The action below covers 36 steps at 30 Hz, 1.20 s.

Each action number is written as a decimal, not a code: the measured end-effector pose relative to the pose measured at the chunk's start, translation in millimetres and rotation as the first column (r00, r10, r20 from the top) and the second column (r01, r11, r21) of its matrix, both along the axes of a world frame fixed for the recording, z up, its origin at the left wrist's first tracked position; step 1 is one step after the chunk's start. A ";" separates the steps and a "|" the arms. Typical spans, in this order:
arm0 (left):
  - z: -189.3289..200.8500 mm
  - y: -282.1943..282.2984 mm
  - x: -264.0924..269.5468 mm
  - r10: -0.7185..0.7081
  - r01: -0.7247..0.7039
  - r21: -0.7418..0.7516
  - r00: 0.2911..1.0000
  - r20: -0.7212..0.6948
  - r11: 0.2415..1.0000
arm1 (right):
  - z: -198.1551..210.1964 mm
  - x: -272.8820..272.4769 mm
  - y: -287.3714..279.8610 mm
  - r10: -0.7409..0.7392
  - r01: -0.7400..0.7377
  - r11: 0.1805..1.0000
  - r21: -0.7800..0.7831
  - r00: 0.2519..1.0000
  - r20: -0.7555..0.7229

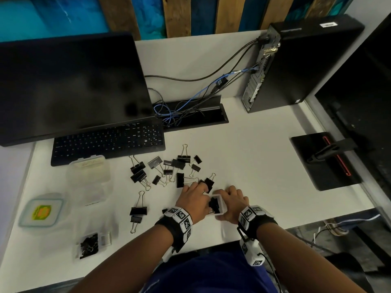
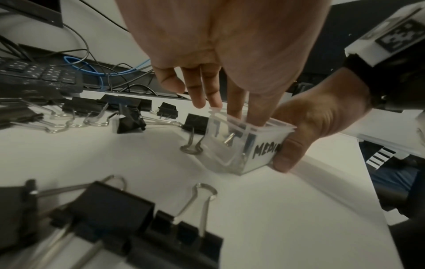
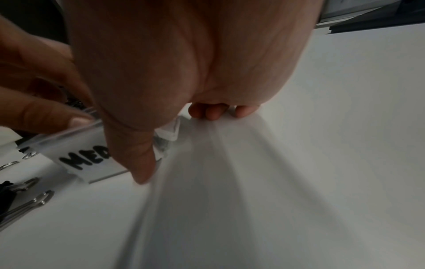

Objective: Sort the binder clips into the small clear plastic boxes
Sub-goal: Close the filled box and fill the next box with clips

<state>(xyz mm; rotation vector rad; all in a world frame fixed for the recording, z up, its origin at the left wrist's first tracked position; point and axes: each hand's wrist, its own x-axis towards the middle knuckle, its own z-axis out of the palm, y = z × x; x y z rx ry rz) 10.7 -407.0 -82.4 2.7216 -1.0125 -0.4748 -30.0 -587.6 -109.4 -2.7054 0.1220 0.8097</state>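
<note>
A small clear plastic box, marked "MED" in black, stands near the desk's front edge. My right hand grips it, thumb on the labelled side and fingers behind. My left hand dips thumb and index finger into the box and pinches a black binder clip, whose silver handle shows through the wall. Several loose black binder clips lie scattered just beyond the hands, and two more lie to the left.
A keyboard and a dark monitor stand at the back left, a cable tray behind the clips. A computer tower and a monitor base stand right. Lidded clear boxes and a box of small clips sit left.
</note>
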 end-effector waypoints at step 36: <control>23.4 -26.5 1.5 0.035 -0.042 0.207 0.999 0.038 0.977 | 1.0 0.6 0.7 -0.024 0.024 1.000 0.002 1.000 -0.005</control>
